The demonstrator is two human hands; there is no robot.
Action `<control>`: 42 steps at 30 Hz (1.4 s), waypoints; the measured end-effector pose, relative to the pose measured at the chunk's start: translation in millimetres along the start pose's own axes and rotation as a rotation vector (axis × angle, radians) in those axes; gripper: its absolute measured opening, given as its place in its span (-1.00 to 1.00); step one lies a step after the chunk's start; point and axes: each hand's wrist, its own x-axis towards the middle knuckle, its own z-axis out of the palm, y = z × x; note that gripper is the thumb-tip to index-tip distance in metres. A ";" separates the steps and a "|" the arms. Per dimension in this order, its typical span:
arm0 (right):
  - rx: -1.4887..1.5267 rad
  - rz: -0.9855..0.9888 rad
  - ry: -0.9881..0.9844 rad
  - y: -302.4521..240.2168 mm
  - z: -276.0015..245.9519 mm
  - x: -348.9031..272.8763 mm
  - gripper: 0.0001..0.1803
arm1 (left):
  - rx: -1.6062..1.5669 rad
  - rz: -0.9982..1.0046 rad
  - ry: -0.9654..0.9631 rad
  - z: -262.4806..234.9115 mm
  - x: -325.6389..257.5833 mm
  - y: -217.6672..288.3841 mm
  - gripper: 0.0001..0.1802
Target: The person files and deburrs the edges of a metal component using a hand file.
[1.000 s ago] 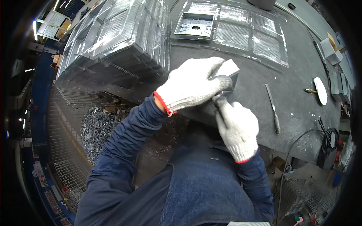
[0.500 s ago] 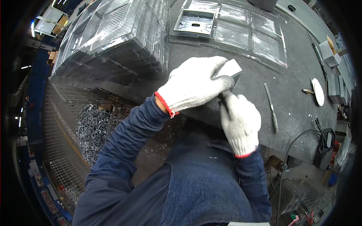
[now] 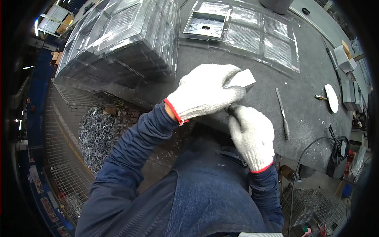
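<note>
My left hand (image 3: 207,91), in a white knitted glove with a red cuff edge, is closed around a light grey, flat-sided part (image 3: 244,78). Only one corner of this part sticks out past the fingers. Just below it my right hand (image 3: 254,132), gloved the same way, has its fingers curled in against the underside of the left hand. A small dark bit shows at the right fingertips, too hidden to name. Beyond the hands, a clear plastic tray (image 3: 241,48) lies on the dark table (image 3: 264,89), with a grey square housing (image 3: 197,24) in one compartment.
A tall stack of clear trays (image 3: 154,43) stands at the left. Below it, a wire basket (image 3: 65,103) contains many grey metal pieces (image 3: 96,138). On the right are a thin hand tool (image 3: 282,112), a white disc (image 3: 332,98) and a coiled black cable (image 3: 340,148).
The held part and my left hand have shifted slightly down and right. My right hand has dropped a little, and its fingertips sit lower under the left hand.
</note>
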 end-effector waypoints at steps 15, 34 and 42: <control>0.094 0.057 0.276 6.4 22.4 0.7 -0.70 | -0.361 0.055 0.544 89.9 -67.9 -77.0 -0.09; 0.122 0.023 0.232 13.3 28.8 -17.5 -0.61 | -0.024 -0.093 -0.024 -4.2 -6.1 13.6 -0.32; 0.207 0.044 0.134 10.8 18.8 -27.5 -0.68 | 0.088 -0.132 -0.036 4.1 -13.3 23.4 -0.26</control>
